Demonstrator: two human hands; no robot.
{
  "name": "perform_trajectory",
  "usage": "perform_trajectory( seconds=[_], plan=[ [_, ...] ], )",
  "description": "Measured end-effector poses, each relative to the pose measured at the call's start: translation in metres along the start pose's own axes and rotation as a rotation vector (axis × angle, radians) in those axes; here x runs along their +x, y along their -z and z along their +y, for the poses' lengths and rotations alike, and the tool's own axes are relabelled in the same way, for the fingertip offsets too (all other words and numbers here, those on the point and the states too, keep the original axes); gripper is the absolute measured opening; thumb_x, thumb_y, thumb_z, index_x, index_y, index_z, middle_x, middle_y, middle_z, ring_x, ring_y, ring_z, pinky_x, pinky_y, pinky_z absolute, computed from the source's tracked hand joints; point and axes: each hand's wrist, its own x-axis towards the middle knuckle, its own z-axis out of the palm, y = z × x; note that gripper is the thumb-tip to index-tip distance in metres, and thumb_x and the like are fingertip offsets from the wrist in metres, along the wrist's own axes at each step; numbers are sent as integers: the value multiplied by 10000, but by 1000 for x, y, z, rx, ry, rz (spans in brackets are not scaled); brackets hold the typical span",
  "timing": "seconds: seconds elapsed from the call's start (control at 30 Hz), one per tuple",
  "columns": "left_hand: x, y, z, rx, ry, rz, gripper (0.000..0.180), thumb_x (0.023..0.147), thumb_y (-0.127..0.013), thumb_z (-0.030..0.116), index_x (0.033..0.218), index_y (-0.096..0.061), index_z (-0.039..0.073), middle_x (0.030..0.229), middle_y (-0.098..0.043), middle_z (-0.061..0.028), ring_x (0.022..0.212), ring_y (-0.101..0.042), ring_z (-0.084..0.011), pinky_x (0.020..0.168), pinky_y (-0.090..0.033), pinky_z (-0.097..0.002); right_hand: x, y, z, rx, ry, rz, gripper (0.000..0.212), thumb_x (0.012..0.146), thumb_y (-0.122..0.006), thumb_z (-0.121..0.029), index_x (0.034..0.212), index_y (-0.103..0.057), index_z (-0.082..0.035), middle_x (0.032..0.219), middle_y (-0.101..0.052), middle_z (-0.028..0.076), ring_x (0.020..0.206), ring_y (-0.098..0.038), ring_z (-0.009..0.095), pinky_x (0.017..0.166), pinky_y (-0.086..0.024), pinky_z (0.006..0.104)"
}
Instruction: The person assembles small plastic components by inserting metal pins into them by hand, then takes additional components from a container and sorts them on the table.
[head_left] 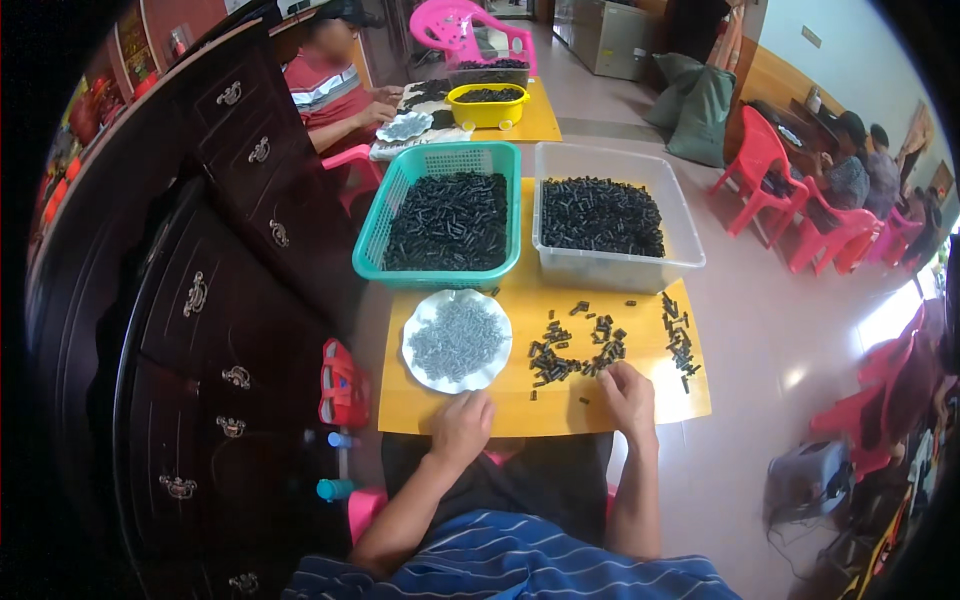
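My left hand (462, 428) is closed by the lower edge of a white scalloped plate (410, 362). Its fingers curl inward, so anything in them is hidden. Small clear pieces (457, 340) fill the plate. My right hand (630, 400) has thumb and fingers pressed together at the near edge of a loose pile of short black tube-like pieces (552, 362); whether a piece is between the fingertips cannot be made out. More black pieces (678, 340) lie scattered along the right side of the yellow table (500, 415).
A green plastic basket (365, 235) and a translucent bin (620, 265), both full of black pieces, stand at the table's far side. Dark drawers (225, 300) rise at left. Beyond, a person (325, 85) sits by a yellow tub (487, 112). Pink chairs (760, 165) stand at right.
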Motion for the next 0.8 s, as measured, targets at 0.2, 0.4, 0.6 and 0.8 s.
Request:
perform_trajectory(
  seconds=[0.2, 0.4, 0.6, 0.8],
  plan=[
    [6, 7, 6, -2, -52, -20, 59, 852, -668, 83, 863, -620, 50, 822, -607, -134, 758, -627, -360, 658, -501, -454, 5, -6, 14, 15, -17, 12, 233, 921, -661, -233, 898, -675, -2, 701, -646, 149, 634, -628, 206, 637, -497, 340],
    [12, 8, 6, -32, -46, -24, 106, 846, -659, 2, 950, -668, 24, 902, -654, -139, 828, -656, -360, 707, -527, -430, 11, -5, 1, 91, 14, -5, 214, 927, -663, -198, 884, -657, 12, 630, -566, 79, 567, -499, 131, 567, -428, 293],
    [14, 0, 9, -2, -39, 12, 103, 841, -660, 1, 936, -665, 40, 868, -655, -121, 785, -660, -343, 677, -530, -421, 8, -2, -1, 59, -3, -12, 221, 924, -662, -204, 879, -657, 12, 612, -552, 87, 551, -494, 136, 554, -422, 299],
    [13, -2, 9, 9, -62, 25, 107, 822, -697, 13, 920, -662, 40, 852, -653, -114, 757, -661, -322, 656, -525, -412, 4, -4, 2, 67, 7, -5, 224, 923, -657, -206, 876, -654, 13, 601, -545, 96, 543, -497, 142, 547, -422, 309]
  ],
)
